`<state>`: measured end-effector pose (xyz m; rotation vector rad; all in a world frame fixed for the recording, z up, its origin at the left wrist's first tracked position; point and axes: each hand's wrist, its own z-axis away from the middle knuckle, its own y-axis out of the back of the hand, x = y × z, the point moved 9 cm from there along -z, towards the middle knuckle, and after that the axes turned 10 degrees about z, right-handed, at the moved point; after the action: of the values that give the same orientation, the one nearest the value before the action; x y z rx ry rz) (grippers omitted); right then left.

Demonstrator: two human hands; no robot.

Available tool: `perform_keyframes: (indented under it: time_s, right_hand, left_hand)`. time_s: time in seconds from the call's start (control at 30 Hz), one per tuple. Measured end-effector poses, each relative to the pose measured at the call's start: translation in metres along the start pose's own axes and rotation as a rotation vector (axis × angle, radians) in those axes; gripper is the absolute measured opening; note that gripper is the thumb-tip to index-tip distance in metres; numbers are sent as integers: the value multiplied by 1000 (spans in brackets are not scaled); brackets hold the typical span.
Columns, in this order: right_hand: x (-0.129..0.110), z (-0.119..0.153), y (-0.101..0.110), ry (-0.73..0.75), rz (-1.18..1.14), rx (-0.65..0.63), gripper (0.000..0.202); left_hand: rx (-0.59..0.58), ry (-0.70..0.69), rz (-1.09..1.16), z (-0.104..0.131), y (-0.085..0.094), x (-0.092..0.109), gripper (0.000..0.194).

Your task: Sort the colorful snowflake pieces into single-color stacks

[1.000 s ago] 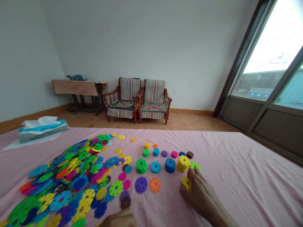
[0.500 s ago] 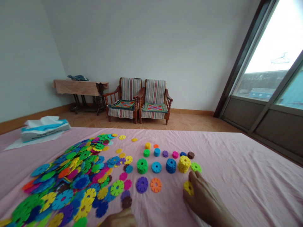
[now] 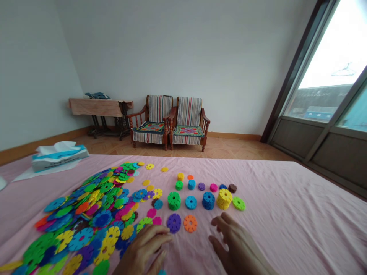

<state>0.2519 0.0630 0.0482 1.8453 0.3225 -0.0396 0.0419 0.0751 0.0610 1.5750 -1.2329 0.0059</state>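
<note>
My left hand [image 3: 143, 246] is over the near right edge of a heap of colourful slotted plastic discs [image 3: 100, 202], fingers loosely stretched and nothing seen in them. Its fingertips come close to a flat purple disc [image 3: 174, 223]; an orange disc [image 3: 190, 224] lies to the right of that. My right hand [image 3: 233, 242] hovers low over the cloth, thumb and fingers apart, holding nothing. Beyond it stand a tall yellow stack [image 3: 224, 199], a dark blue stack [image 3: 208, 200] and a light green disc [image 3: 239, 203]. A green stack [image 3: 174, 201] and a light blue stack [image 3: 190, 202] are further left.
Smaller discs in piles, such as a pink one [image 3: 213, 187] and a brown one [image 3: 232, 188], form rows behind. A tissue box [image 3: 60, 157] sits at the far left of the pink cloth [image 3: 286, 214]. Two wooden armchairs [image 3: 187, 120] stand past the table's far edge.
The yellow disc that was in my right hand is no longer there, and its fingers have spread. My left hand has moved up and forward into fuller view. The camera view shifted slightly.
</note>
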Motion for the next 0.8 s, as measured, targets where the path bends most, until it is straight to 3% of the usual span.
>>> perform_keyframes:
  time_s: [0.1, 0.23, 0.5, 0.8]
  right_hand:
    - [-33, -8, -8, 110, -118, -84, 30]
    - [-51, -28, -16, 87, -121, -175, 38]
    - [-52, -42, -32, 73, -78, -165, 20]
    - [-52, -36, -30, 53, -119, -193, 19]
  left_hand:
    - [-51, 57, -74, -7, -6, -9, 37]
    - [-160, 87, -107, -21, -21, -11, 45]
    - [-223, 181, -125, -42, -41, -20, 47]
    - [-207, 144, 16, -42, -37, -11, 39]
